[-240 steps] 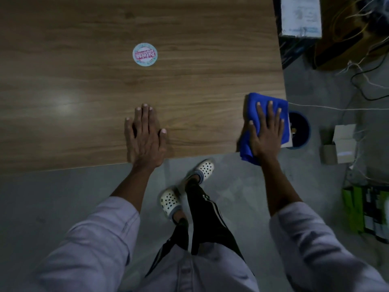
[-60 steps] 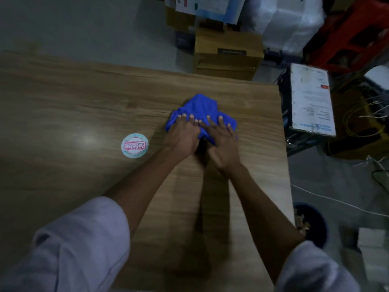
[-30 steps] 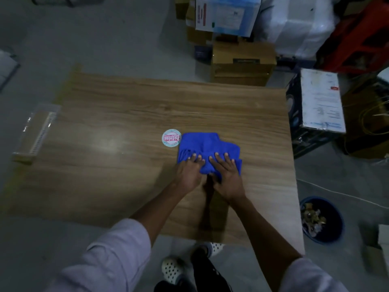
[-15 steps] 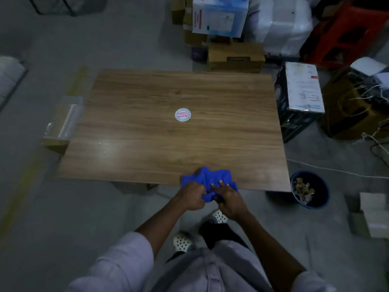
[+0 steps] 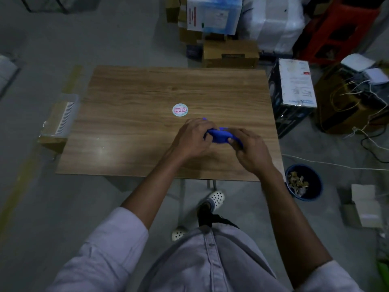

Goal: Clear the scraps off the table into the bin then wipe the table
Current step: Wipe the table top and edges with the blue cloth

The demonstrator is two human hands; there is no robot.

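Both hands now hold the small blue cloth (image 5: 219, 135) bunched between them, above the brown wooden table (image 5: 130, 114). The left hand (image 5: 193, 140) has its fingers curled around the left end of the cloth, and the right hand (image 5: 250, 152) pinches the right end between thumb and bent fingers. Half a second ago the same cloth was at the near edge of the table under the fingers. Now it is squeezed into a ball and (as far as I can judge) no longer touches the wood.

Just beyond the left fingers lies a round white and pink sticker (image 5: 180, 110). Well to the right of the right fingers, on the floor, stands the dark blue round bin (image 5: 315, 182) with pale scraps (image 5: 297, 183) inside. No scraps show on the table, so I judge the clearing done and the wiping nearly finished.
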